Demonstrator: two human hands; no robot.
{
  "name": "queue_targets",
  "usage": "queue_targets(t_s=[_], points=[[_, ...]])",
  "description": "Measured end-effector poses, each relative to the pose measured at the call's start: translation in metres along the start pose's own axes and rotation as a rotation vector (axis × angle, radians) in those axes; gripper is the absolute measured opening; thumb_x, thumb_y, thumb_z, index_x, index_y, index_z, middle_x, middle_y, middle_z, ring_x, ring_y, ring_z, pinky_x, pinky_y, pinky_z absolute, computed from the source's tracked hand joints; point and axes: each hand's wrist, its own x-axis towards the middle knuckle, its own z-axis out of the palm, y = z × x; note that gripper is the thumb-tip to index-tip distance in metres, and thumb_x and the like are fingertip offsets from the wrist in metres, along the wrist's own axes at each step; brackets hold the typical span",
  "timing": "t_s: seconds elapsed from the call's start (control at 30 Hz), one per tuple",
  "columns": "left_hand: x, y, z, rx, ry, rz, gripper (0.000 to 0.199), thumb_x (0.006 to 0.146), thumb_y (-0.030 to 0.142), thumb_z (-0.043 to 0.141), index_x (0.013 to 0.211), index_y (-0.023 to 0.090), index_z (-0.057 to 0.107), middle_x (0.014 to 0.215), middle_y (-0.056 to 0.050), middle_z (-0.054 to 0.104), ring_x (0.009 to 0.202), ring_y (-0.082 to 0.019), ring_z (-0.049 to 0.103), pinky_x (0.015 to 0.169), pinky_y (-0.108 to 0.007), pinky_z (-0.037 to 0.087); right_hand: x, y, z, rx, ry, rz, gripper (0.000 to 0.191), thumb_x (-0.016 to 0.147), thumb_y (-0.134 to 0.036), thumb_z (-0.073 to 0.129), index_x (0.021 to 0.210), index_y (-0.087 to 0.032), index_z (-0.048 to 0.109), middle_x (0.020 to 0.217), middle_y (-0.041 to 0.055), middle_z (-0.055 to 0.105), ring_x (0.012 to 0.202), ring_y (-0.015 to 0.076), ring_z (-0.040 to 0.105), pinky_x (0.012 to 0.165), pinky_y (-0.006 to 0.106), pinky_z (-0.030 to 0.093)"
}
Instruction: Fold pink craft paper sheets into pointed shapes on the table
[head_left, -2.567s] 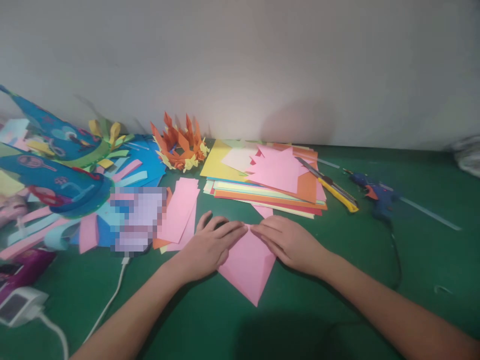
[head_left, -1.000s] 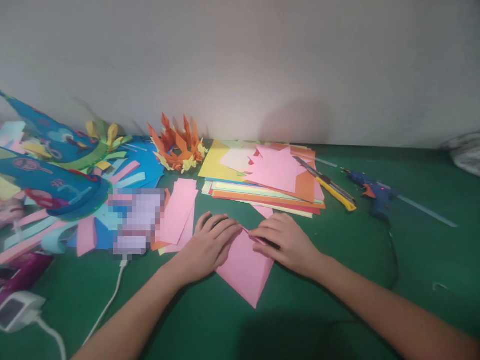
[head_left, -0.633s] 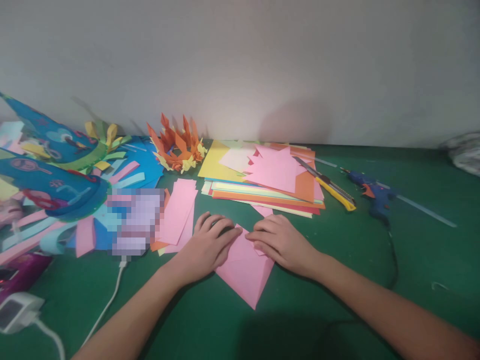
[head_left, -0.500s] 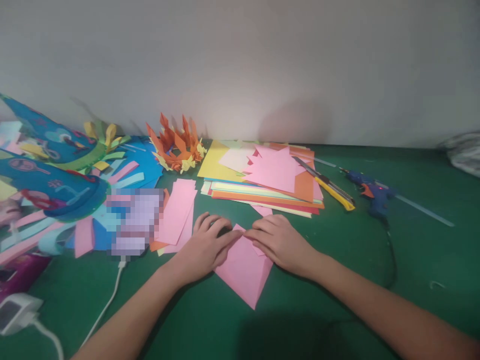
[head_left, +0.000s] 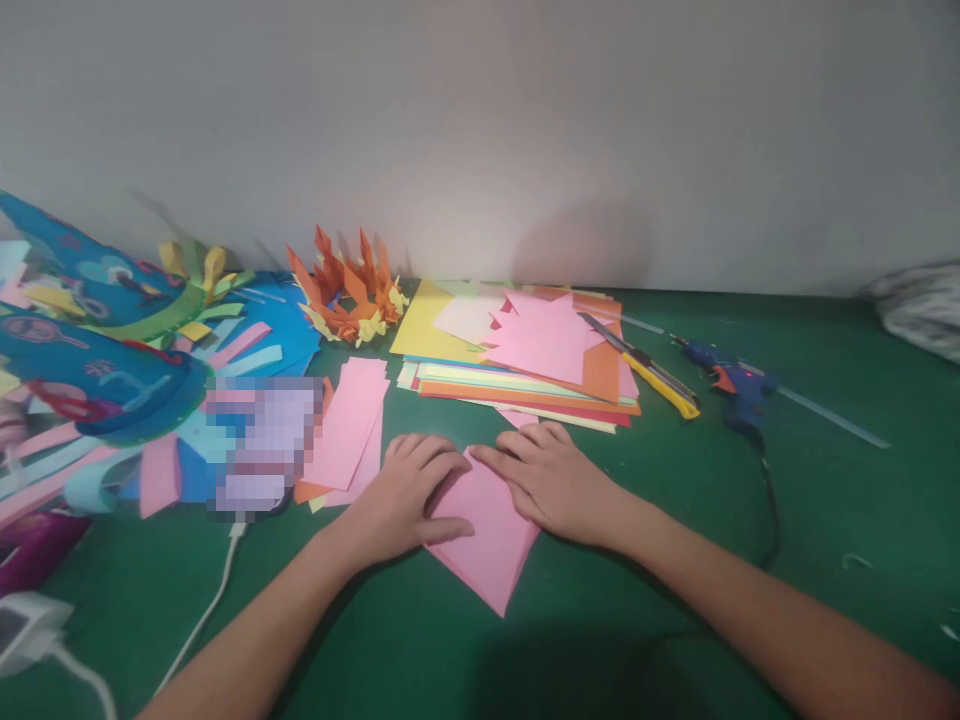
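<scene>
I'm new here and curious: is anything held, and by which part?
The folded pink paper is held down, not visibly pinched: the left hand on its left side, the right hand on its top corner and upper-right edge.

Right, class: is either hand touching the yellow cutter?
No: the left hand and right hand both rest on the pink paper, and the yellow cutter lies apart from them.
</scene>
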Motion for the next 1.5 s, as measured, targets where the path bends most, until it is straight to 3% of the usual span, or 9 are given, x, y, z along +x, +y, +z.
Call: queue_targets(t_s=[0.13, 0.23, 0.37, 0.53, 0.77, 1.03, 1.17, 1.3, 1.5], points=[[-0.002, 0.0, 0.0, -0.124, 0.051, -0.034, 0.041, 0.079, 0.034, 0.067, 0.112, 0.021, 0.048, 0.112, -0.007, 0.053, 0.104, -0.023, 0.048, 0.092, -0.039, 0.04, -0.001, 0.0, 0.0, 0.009, -0.001, -0.01, 0.045, 0.086, -0.018, 0.047, 0.131, -0.023, 0.048, 0.1, 0.007, 0.058, 0.093, 0.0238, 0.043, 0.083, 0.037, 0.029], [-0.004, 0.0, -0.001, -0.238, 0.086, -0.04, 0.035, 0.081, 0.023, 0.062, 0.112, 0.021, 0.046, 0.109, -0.007, 0.052, 0.095, -0.018, 0.051, 0.083, -0.032, 0.046, -0.002, 0.001, 0.001, 0.032, 0.009, -0.016, 0.047, 0.085, -0.016, 0.047, 0.131, -0.021, 0.047, 0.101, 0.0077, 0.057, 0.095, 0.0234, 0.043, 0.084, 0.037, 0.029], [-0.005, -0.003, -0.001, -0.309, 0.195, -0.051, 0.03, 0.085, 0.021, 0.058, 0.112, 0.023, 0.046, 0.105, -0.005, 0.051, 0.081, -0.013, 0.053, 0.071, -0.025, 0.049, -0.003, 0.002, 0.002, 0.104, 0.015, 0.008, 0.041, 0.085, -0.015, 0.044, 0.125, -0.018, 0.052, 0.103, 0.0092, 0.056, 0.098, 0.0237, 0.043, 0.087, 0.037, 0.028], [-0.006, -0.01, 0.002, -0.277, 0.334, -0.114, 0.022, 0.089, 0.02, 0.053, 0.11, 0.022, 0.048, 0.102, -0.004, 0.054, 0.075, -0.01, 0.057, 0.069, -0.023, 0.051, -0.006, 0.004, -0.003, 0.154, -0.044, -0.034, 0.046, 0.083, -0.011, 0.041, 0.126, -0.02, 0.05, 0.104, 0.0089, 0.055, 0.1, 0.0233, 0.043, 0.087, 0.038, 0.026], [-0.007, -0.013, 0.007, -0.22, 0.356, -0.177, 0.024, 0.084, 0.015, 0.054, 0.107, 0.021, 0.05, 0.093, -0.001, 0.06, 0.071, -0.01, 0.059, 0.067, -0.023, 0.051, -0.008, 0.007, -0.009, 0.199, -0.082, -0.113, 0.045, 0.084, -0.012, 0.037, 0.126, -0.02, 0.05, 0.124, 0.0091, 0.053, 0.109, 0.0242, 0.042, 0.091, 0.04, 0.024], [-0.006, -0.011, 0.009, -0.229, 0.317, -0.2, 0.021, 0.082, 0.018, 0.06, 0.102, 0.021, 0.053, 0.081, 0.002, 0.059, 0.068, -0.011, 0.055, 0.063, -0.023, 0.048, -0.007, 0.007, -0.009, 0.188, -0.092, -0.086, 0.052, 0.083, -0.013, 0.04, 0.134, -0.02, 0.044, 0.129, 0.0091, 0.051, 0.111, 0.0247, 0.041, 0.093, 0.04, 0.026], [-0.003, -0.006, 0.005, -0.229, 0.295, -0.145, 0.007, 0.085, 0.015, 0.056, 0.09, 0.019, 0.056, 0.079, 0.001, 0.059, 0.072, -0.012, 0.055, 0.064, -0.023, 0.046, -0.007, 0.008, -0.009, 0.181, -0.104, -0.096, 0.053, 0.083, -0.014, 0.039, 0.136, -0.02, 0.043, 0.13, 0.0091, 0.05, 0.112, 0.0261, 0.04, 0.094, 0.042, 0.025], [-0.001, -0.008, 0.003, -0.215, 0.289, -0.027, 0.016, 0.084, 0.006, 0.05, 0.088, 0.018, 0.059, 0.084, -0.002, 0.06, 0.078, -0.013, 0.056, 0.069, -0.023, 0.047, -0.007, 0.008, -0.008, 0.177, -0.109, -0.101, 0.053, 0.083, -0.013, 0.039, 0.136, -0.019, 0.042, 0.132, 0.0094, 0.049, 0.113, 0.0262, 0.039, 0.095, 0.042, 0.026], [-0.003, -0.015, 0.006, -0.121, 0.304, 0.107, 0.017, 0.084, 0.006, 0.051, 0.091, 0.018, 0.061, 0.091, -0.006, 0.063, 0.086, -0.015, 0.059, 0.077, -0.028, 0.049, -0.007, 0.008, -0.008, 0.198, -0.104, -0.094, 0.051, 0.084, -0.013, 0.039, 0.135, -0.02, 0.044, 0.132, 0.0088, 0.049, 0.113, 0.0257, 0.039, 0.095, 0.043, 0.025]])
